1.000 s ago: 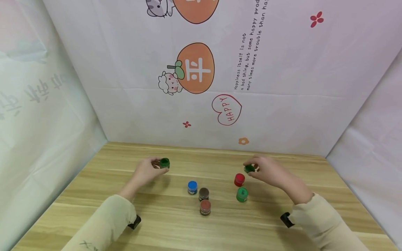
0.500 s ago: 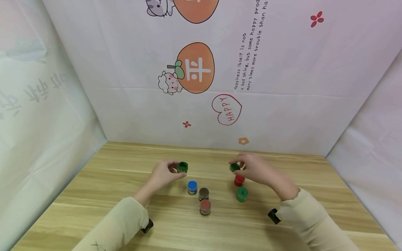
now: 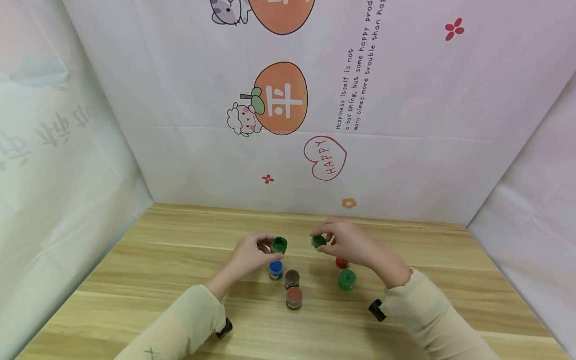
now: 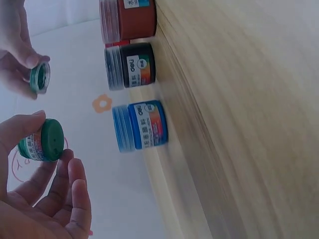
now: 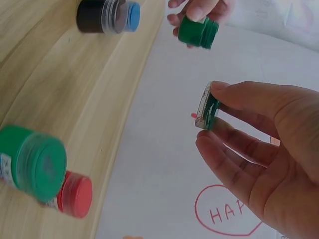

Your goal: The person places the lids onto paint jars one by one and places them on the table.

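My left hand (image 3: pixel 253 254) pinches a small green paint jar (image 3: pixel 279 245) between thumb and fingers, above the table. Its lid is off, and dark green paint shows at the mouth. In the left wrist view the base of this jar (image 4: pixel 52 140) faces the camera. Across from it, my right hand (image 3: pixel 350 243) pinches a clear screw lid (image 3: pixel 319 242) by its edge, with green paint on the inside. The right wrist view shows the lid (image 5: pixel 206 107) tilted on its side, a short gap from the jar (image 5: pixel 195 33).
On the wooden table (image 3: pixel 252 330) stand capped paint jars: a blue jar (image 3: pixel 276 270) below my left hand, a dark brown jar (image 3: pixel 292 279) and a reddish-brown jar (image 3: pixel 294 298). A red jar (image 3: pixel 342 262), partly hidden, and another green jar (image 3: pixel 347 280) stand near my right hand.
My left hand has moved right with the green jar, and my right hand has moved left with the lid, narrowing the gap between them. The standing jars have stayed put.
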Tool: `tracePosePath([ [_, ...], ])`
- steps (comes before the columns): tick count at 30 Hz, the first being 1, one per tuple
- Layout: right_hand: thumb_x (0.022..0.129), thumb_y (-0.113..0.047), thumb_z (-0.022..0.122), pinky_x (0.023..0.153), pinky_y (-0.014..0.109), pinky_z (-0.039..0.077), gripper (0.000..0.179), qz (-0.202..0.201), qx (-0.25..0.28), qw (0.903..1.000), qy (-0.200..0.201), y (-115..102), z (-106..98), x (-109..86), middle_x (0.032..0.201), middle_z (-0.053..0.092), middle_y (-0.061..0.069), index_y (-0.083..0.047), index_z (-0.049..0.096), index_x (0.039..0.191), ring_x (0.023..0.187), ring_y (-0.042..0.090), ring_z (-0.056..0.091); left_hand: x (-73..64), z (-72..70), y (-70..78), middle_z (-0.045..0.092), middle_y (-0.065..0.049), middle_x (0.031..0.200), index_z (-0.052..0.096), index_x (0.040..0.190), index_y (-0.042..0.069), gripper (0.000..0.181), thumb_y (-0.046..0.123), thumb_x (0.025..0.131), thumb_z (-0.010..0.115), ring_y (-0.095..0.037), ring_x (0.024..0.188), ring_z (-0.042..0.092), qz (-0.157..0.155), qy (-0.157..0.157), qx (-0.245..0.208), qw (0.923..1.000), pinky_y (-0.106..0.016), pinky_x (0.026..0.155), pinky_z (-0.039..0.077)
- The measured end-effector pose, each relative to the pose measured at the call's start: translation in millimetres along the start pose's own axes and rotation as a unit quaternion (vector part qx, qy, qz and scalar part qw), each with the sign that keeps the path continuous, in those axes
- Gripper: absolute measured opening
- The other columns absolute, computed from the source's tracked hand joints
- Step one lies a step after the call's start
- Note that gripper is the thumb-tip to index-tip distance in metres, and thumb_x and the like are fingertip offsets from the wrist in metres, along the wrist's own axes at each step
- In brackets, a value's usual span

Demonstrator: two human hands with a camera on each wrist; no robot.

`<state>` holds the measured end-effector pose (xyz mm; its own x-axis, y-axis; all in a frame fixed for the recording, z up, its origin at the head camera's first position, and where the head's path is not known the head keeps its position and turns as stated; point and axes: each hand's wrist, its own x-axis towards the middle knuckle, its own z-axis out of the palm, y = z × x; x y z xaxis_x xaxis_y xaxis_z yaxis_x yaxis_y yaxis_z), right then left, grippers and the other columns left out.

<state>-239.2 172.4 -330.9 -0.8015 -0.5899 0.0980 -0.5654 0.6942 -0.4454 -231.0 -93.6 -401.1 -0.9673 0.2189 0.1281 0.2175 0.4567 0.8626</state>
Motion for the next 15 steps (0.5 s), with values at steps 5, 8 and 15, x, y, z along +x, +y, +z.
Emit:
tracePosePath([
  [5,0.091,-0.010,0.079,0.071,0.024,0.055,0.028,-0.026,0.001,0.9997,0.003,-5,4,2.5,0.105,0.066,-0.001,-0.008,0.075,0.119,0.084,0.008,0.061,-0.6,7.2,3.1,0.069,0.000,0.090,0.072,0.114,0.001,0.036,0.013,0.083,0.086,-0.013,0.080,0.063,0.018,-0.013,-0.004,0.9997,-0.030,0.070,0.054],
  [8,0.091,-0.008,0.079,0.073,0.024,0.056,0.028,-0.050,0.008,0.9987,0.004,-5,7,4.6,0.104,0.067,-0.001,-0.007,0.075,0.118,0.085,0.009,0.061,-1.8,10.6,4.8,0.069,0.001,0.089,0.073,0.113,0.001,0.034,0.013,0.083,0.085,-0.013,0.079,0.063,0.033,-0.022,-0.005,0.9992,-0.029,0.069,0.054],
  [15,0.089,-0.004,0.079,0.079,0.033,0.059,0.030,-0.084,0.028,0.9960,0.017,-9,12,6.1,0.106,0.069,0.002,-0.004,0.074,0.119,0.086,0.011,0.063,-2.4,15.6,8.3,0.069,0.001,0.089,0.074,0.113,0.004,0.034,0.016,0.083,0.087,-0.012,0.079,0.063,0.037,-0.040,-0.011,0.9985,-0.029,0.069,0.054],
])
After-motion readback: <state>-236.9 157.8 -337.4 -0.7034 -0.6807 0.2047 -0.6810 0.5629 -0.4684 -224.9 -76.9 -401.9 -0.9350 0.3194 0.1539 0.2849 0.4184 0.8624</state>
